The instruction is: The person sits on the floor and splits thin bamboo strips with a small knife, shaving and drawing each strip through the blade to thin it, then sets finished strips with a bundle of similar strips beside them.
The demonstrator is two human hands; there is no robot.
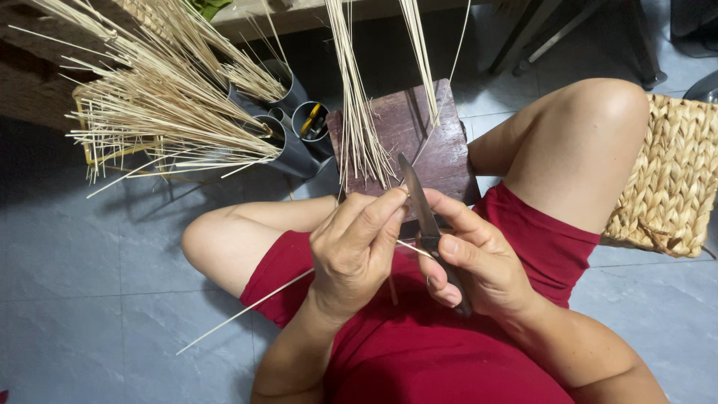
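Note:
My left hand [355,243] pinches a thin pale reed strip [247,309] that runs from my fingertips down and left past my knee. In my right hand [475,262] I grip a knife [420,206] by its dark handle, blade pointing up and away, its edge resting against the strip near my left fingertips. Both hands are above my lap, which is covered by red shorts. Just beyond them stands a dark wooden block [415,135] with a bundle of long reed strips [359,112] hanging over it.
Grey tubes [295,146] at the left hold bunches of pale reeds [164,97] fanning leftwards; one tube holds yellow-handled tools. A woven basket [673,179] sits by my right knee. Grey tile floor lies all around, with furniture legs at the top right.

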